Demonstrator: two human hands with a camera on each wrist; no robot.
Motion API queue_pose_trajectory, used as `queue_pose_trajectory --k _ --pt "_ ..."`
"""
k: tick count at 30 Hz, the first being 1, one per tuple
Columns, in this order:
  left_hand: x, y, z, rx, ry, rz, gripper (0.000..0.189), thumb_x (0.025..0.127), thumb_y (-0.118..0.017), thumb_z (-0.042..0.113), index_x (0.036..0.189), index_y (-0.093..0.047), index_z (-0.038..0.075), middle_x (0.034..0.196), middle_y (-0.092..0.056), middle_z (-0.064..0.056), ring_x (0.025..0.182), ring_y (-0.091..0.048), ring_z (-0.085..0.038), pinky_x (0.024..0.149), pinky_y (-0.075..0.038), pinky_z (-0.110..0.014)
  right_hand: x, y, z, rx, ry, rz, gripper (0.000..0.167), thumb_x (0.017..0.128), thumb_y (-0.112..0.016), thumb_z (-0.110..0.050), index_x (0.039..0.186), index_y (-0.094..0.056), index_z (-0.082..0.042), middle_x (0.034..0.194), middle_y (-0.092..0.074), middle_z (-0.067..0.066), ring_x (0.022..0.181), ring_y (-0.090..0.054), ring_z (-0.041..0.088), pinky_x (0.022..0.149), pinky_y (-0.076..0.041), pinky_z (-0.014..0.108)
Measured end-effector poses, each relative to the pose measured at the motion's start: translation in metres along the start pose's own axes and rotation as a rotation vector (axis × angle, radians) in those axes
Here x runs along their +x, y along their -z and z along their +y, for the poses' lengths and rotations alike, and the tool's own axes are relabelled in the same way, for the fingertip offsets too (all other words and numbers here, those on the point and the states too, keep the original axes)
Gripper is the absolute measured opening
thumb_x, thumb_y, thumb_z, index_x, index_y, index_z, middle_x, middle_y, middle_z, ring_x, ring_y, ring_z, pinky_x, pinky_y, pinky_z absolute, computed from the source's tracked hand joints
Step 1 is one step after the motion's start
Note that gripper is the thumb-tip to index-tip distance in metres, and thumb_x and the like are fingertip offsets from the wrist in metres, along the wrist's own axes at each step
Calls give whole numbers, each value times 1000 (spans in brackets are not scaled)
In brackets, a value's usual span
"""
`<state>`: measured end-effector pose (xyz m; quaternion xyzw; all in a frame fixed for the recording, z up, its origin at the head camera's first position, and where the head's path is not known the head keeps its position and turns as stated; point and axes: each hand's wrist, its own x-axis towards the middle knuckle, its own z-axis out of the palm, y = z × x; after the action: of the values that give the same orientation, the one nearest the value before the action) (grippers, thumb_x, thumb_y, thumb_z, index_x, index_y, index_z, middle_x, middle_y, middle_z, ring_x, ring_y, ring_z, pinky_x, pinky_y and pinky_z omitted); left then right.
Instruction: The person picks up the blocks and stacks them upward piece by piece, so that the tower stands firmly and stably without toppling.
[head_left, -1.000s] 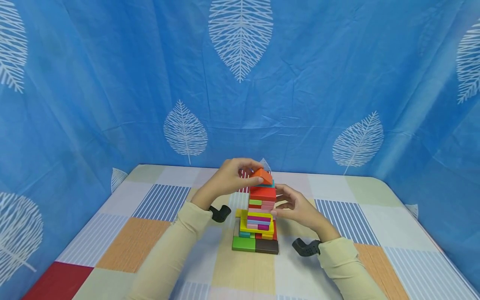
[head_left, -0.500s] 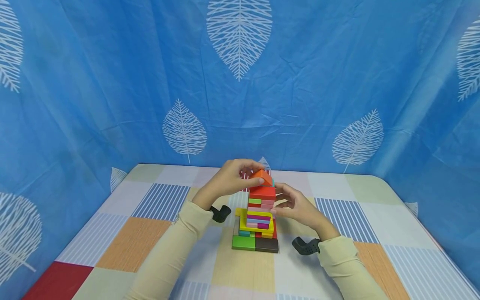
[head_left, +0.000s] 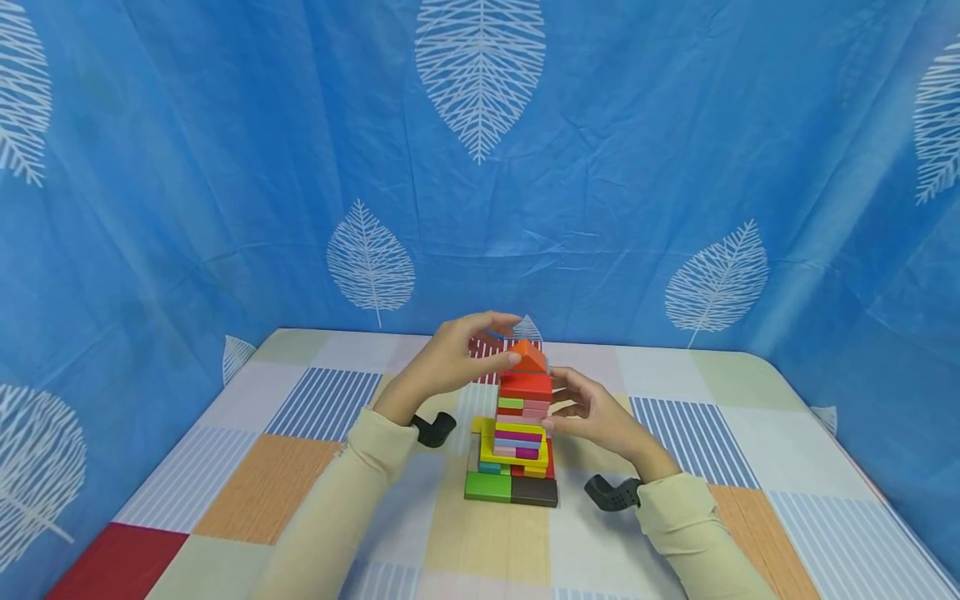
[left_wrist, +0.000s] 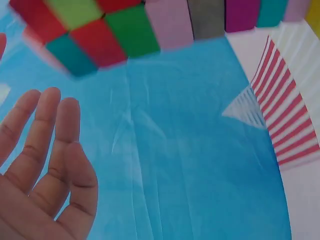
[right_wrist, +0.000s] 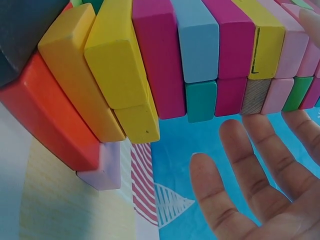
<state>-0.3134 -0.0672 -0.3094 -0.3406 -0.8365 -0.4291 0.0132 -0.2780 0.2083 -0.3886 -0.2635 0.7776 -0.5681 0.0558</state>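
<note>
In the head view a tower of coloured wooden blocks (head_left: 519, 440) stands upright on the table, with a green block (head_left: 487, 487) and a dark brown block (head_left: 534, 492) at its near base. An orange triangular block (head_left: 531, 358) sits on top, above a red block (head_left: 526, 386). My left hand (head_left: 450, 357) is beside the top, thumb close to the orange block; the left wrist view shows its fingers (left_wrist: 45, 125) loosely extended and apart from the tower. My right hand (head_left: 603, 421) is at the tower's right side, fingers extended around it, some fingertips at the blocks.
A checked, patterned cloth (head_left: 247, 487) covers the table. Behind it hangs a blue curtain (head_left: 540, 217) with white leaf prints. Black wrist-worn devices (head_left: 435, 430) stick out under both wrists. Far edge of the table lies behind the tower.
My left hand has let go of the orange triangular block and drawn slightly left, fingers spreading. The block stays on top, turned to face forward. The right hand has not visibly moved.
</note>
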Motion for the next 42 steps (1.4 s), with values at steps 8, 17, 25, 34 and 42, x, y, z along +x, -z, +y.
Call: queue_pose_trajectory --k 8,17,25,34,42 --pt "-70 34 -48 63 132 -31 50 104 -74 16 149 -61 0 143 -65 -24 124 -65 -42 106 -52 -60 2 -2 1 -8 1 0 75 94 -85 -18 154 -47 7 140 -61 26 123 -63 37 98 -58 32" --pt "-133 55 -94 210 395 -191 63 92 -87 13 143 -59 -10 138 -64 -30 124 -63 -49 103 -53 -60 1 0 0 -29 -6 13 75 94 -86 -20 153 -47 6 141 -61 26 123 -64 36 97 -58 29" --pt "-138 47 -104 265 375 -125 30 88 -87 4 113 -71 -3 107 -72 -11 96 -67 -27 89 -58 -49 1 -2 -1 -19 -11 17 75 94 -85 -19 153 -47 7 143 -60 27 123 -64 36 97 -58 28" --pt "-102 44 -77 202 194 -6 30 93 -81 9 121 -75 1 103 -74 -4 95 -66 -21 88 -57 -48 0 -3 -1 -15 -26 15 76 94 -86 -21 153 -47 7 143 -59 28 123 -63 38 98 -57 28" --pt "-71 47 -28 145 -25 131 38 97 -80 8 134 -74 1 116 -75 -9 102 -68 -26 89 -59 -46 -1 -1 1 -23 -19 19 75 94 -85 -21 153 -48 6 143 -59 28 123 -63 37 97 -57 29"
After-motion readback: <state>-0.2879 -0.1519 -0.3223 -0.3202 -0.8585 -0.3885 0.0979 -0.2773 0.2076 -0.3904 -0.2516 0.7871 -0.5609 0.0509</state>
